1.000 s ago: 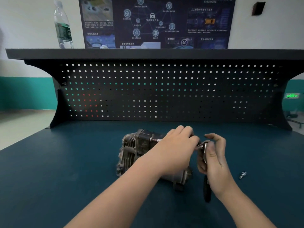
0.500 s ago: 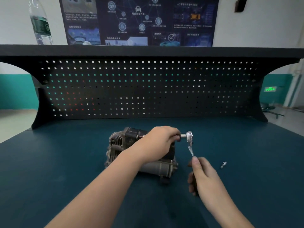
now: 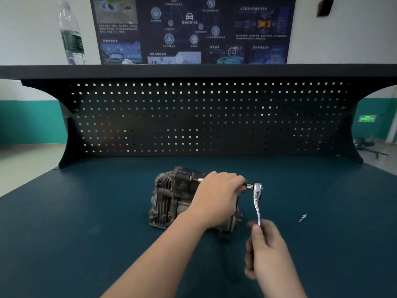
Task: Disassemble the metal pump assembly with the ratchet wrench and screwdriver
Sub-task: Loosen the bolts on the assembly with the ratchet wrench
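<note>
The grey metal pump assembly [image 3: 171, 201] lies on the blue bench top [image 3: 86, 222] in the middle. A long extension bar runs from the pump's top right side to the chrome ratchet wrench [image 3: 256, 201]. My left hand [image 3: 217, 196] lies over the pump with its fingers curled round that bar. The wrench's head is at the bar's right end and its shaft points down toward me. My right hand [image 3: 266, 248] grips the wrench's dark handle, which is mostly hidden in the fist.
A small loose bolt [image 3: 302, 217] lies on the bench to the right of the wrench. A black pegboard [image 3: 204, 117] with a shelf closes the back. A water bottle [image 3: 72, 35] stands on the shelf at left.
My right hand slid from the wrench head down to the handle. The wrench handle now points toward me. My left hand stayed on the extension bar.
</note>
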{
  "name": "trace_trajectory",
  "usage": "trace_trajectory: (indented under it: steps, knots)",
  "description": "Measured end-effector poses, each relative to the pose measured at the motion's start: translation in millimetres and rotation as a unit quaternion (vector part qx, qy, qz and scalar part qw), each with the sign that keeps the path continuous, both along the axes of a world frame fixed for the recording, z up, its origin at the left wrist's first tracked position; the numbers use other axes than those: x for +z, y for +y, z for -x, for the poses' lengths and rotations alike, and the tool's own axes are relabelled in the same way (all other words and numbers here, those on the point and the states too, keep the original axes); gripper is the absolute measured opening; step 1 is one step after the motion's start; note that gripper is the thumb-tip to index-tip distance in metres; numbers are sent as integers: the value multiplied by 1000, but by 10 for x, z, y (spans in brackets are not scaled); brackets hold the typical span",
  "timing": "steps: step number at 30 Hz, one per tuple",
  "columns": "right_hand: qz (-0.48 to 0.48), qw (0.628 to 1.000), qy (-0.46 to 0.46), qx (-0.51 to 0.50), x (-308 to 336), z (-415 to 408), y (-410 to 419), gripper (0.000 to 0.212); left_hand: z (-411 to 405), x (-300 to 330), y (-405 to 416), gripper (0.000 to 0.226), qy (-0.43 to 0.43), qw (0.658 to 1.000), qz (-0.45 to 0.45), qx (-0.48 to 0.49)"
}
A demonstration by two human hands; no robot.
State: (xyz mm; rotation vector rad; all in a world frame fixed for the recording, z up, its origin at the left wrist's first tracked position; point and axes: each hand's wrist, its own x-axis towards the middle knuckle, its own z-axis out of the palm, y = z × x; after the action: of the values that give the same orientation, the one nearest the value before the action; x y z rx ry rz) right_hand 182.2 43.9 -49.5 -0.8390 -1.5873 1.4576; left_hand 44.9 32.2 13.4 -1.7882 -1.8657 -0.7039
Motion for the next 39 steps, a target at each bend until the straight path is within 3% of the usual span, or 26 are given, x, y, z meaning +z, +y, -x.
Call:
trace_trajectory:
  steps: [4,8,10,11,13,15,16,19,22,28,31,34,36,39]
  knots:
    - [-144,985,-96,-22,-42,-60,261,23,49,63,-36,15,-56,998,6,-31]
    - [-300,933,-185,-72,179,-77,696,21,61,76,-65,15,-56,998,20,-29]
    - [-295,930,-195,-100,258,-29,857,22,64,85,-70,15,-56,998,19,-28]
    - [-237,950,-177,-98,278,0,899,22,62,88,-72,14,-54,998,15,-29]
    - [26,997,-36,-66,321,60,929,13,63,81,-79,15,-49,998,5,-33]
    - [291,950,105,-29,339,87,954,9,79,58,-79,16,-28,999,6,-38]
    - [370,918,141,-18,359,100,991,13,88,42,-77,17,-11,999,10,-41]
    - [470,860,197,15,452,125,1119,26,104,4,-73,19,16,998,24,-53]
    - [424,883,193,61,595,210,1199,8,100,-28,-81,20,32,998,27,-55]
    - [267,958,59,88,636,335,1246,15,73,-49,-64,20,38,998,14,-50]
    - [259,962,20,86,464,375,1224,22,71,-46,-68,20,15,999,17,-47]
    - [245,965,53,72,464,434,1196,22,85,-15,-76,20,-6,998,33,-50]
    - [151,985,70,42,631,462,1208,18,75,3,-70,21,-13,998,42,-46]
    - [-69,994,81,34,955,405,1194,3,57,27,-44,21,-24,999,34,-33]
